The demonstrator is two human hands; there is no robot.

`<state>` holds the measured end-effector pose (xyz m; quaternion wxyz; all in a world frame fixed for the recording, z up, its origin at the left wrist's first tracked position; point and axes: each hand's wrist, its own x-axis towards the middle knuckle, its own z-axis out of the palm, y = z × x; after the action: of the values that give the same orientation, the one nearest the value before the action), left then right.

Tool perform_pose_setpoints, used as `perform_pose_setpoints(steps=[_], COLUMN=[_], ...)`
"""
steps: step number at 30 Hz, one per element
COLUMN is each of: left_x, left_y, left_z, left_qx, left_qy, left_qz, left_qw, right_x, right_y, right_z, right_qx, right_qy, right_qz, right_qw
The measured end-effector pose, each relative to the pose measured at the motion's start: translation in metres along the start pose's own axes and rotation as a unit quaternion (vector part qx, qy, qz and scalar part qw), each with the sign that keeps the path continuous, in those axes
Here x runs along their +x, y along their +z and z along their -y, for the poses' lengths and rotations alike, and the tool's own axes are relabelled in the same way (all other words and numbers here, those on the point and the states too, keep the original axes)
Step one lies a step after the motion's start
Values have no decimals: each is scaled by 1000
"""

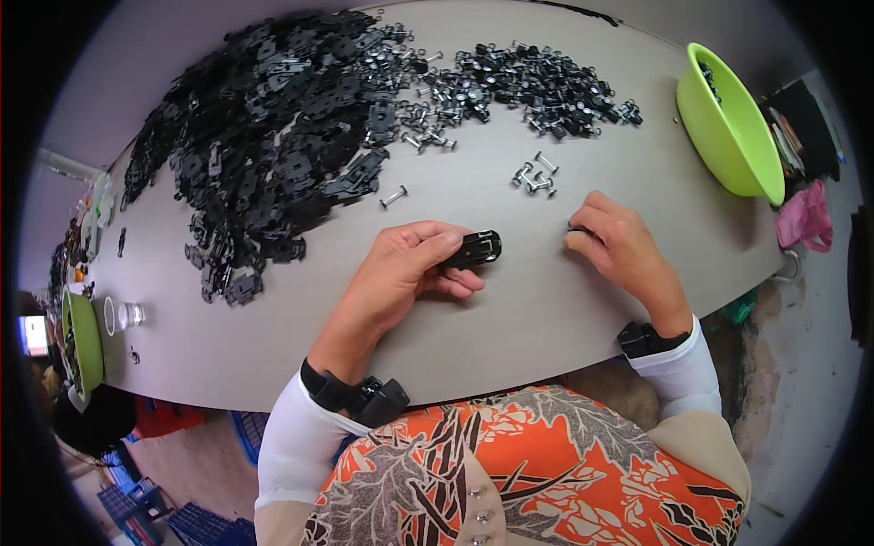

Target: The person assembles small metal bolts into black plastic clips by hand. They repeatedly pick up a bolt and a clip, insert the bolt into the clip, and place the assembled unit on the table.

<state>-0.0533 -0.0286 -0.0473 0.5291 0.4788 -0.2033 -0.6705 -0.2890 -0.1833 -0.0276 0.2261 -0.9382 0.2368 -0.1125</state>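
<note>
Near the middle of the table, my left hand (410,264) grips a black oblong part (480,247) with a metal loop at its end, thumb on top. My right hand (614,235) is to the right, its thumb and fingertips pinched around a small dark piece (577,228), too small to name. The two hands are apart. Just beyond them lie a few loose silver pins (535,177) with wide dark ends. A single pin (393,197) rests beyond my left hand.
A large heap of flat black parts (282,127) covers the far left. Beside it spreads a pile of small black and silver pieces (537,82). A lime-green basin (733,127) stands at the right edge, another basin (84,341) at the left, near a clear plastic cup (127,315).
</note>
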Motion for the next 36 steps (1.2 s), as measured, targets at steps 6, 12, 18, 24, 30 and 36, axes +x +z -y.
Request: perform_pose_setpoints(steps=[6, 12, 18, 24, 30, 36], left_x=[1, 2, 0, -1, -2, -3], left_y=[-5, -5, -10, -10, -6, -4], left_z=[3, 5, 5, 8, 9, 17], left_qx=[-56, -103, -162, -119, -101, -49], left_qy=[-1, -8, 0, -3, 3, 46], left_qz=[24, 42, 83, 74, 56, 53], left_qw=[998, 994, 983, 990, 993, 996], right_x=[-2, 21, 36, 37, 36, 34], right_y=[2, 9, 40, 45, 44, 48], right_z=[3, 43, 67, 69, 76, 79], right_qx=[-18, 81, 87, 129, 119, 120], right_qy=[-51, -177, -220, -199, -169, -164], right_qz=[-5, -115, -88, -97, -73, -57], right_qw=[999, 974, 968, 967, 976, 977])
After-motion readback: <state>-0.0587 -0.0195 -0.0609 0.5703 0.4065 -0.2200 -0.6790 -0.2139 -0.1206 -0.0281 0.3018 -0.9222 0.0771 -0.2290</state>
